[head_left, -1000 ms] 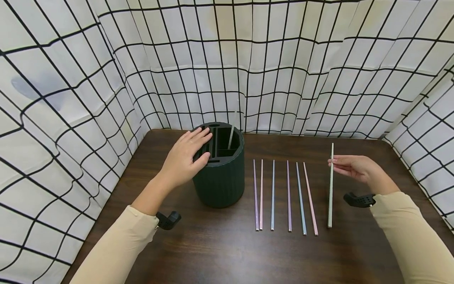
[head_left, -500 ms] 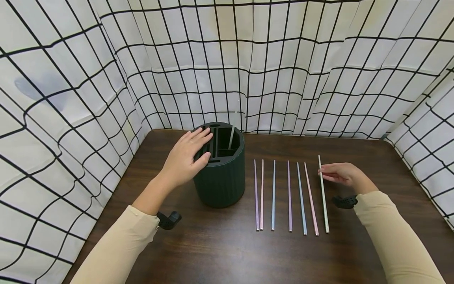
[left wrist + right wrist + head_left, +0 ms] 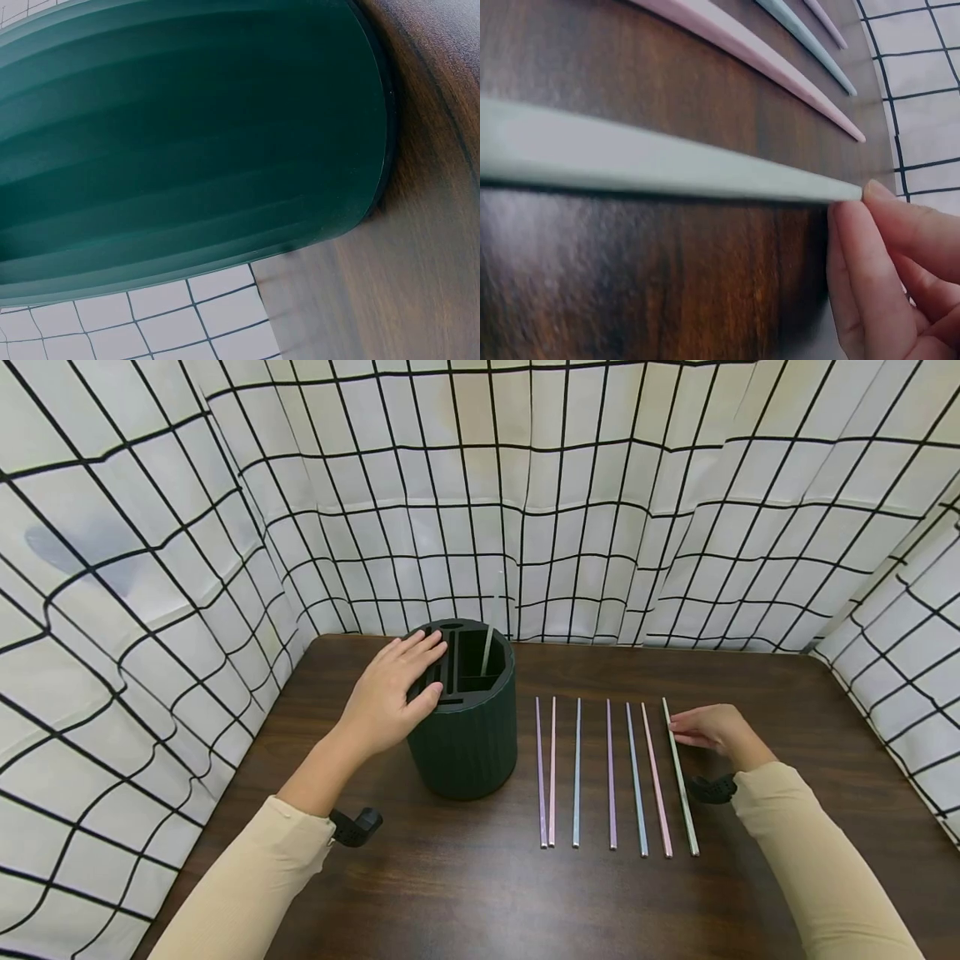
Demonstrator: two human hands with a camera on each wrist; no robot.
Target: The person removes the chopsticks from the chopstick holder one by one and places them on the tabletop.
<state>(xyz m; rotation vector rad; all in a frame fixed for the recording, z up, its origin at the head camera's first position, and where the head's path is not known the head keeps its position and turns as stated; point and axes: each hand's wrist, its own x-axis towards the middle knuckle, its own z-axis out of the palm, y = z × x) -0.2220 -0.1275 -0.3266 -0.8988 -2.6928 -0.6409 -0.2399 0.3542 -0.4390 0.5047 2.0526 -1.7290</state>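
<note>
My left hand (image 3: 392,692) lies with extended fingers over the top of a dark green ribbed utensil holder (image 3: 467,752), whose side fills much of the left wrist view. At the right, my right hand (image 3: 712,728) pinches a pale green chopstick (image 3: 680,781) near its far, thinner end. In the right wrist view the thumb and fingertips meet on that chopstick (image 3: 667,161), low over the wood. To its left lies a pink chopstick (image 3: 657,785), roughly parallel. Another pale stick (image 3: 487,652) leans inside an open compartment of the holder.
Several more chopsticks lie in a row on the brown table (image 3: 480,893): a blue one (image 3: 637,785), a purple one (image 3: 611,777), another blue one (image 3: 577,777), and a pink and purple pair nearest the holder. A white curtain with black grid lines (image 3: 585,527) encloses the back and sides.
My right hand has moved left and lower with the pale green chopstick, bringing it beside the pink one and tilting its far end leftward. The left hand has stayed on the holder.
</note>
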